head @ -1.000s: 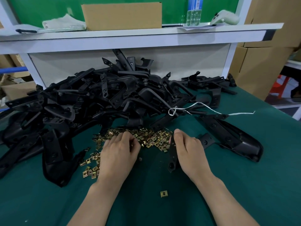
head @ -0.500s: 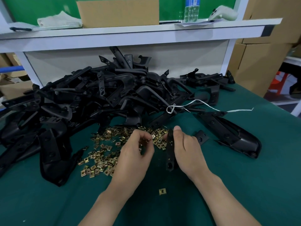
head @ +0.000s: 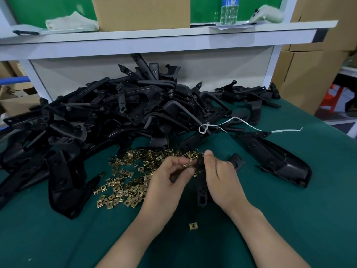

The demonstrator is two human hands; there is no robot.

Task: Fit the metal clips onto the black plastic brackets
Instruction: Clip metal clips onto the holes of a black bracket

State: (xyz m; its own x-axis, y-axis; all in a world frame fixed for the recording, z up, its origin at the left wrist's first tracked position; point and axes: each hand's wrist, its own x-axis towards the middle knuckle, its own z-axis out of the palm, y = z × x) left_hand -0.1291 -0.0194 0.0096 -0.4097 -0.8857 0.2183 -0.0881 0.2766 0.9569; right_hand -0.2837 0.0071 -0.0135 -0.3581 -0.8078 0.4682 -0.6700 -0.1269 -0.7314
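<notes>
Noted left hand [head: 166, 182] raised off the clips [head: 123, 182], against lying flat on them a second ago. Thumb and forefinger now pinching one clip [head: 186, 165], other fingers curled beneath. Tracked that clip rightward over the last second, now touching or just beside the upper end of the bracket [head: 201, 190]; cannot tell which. Found right hand [head: 220, 176] unchanged in role: gripping the bracket with its long axis running away from the body, thumb tip at the far end, remaining fingers wrapped behind and hidden. Cannot tell whether the near end rests on the mat [head: 289, 219]. Judged pick finished and fitting begun: clip not yet seated, probably still to be slid over the bracket edge in line with a hole. Judged much work left, given the heap [head: 116, 117] of brackets behind the clips. Recorded one stray clip [head: 193, 226] alone on the mat between the wrists. Recorded surface as dark green mat, with white string [head: 286, 130] trailing from the heap edge and a larger black part [head: 274, 157] to the right. Recorded white shelf [head: 173, 37] along the back carrying box [head: 141, 13], cloth [head: 71, 22] and bottle [head: 229, 10]; cartons [head: 309, 64] stacked at far right.
</notes>
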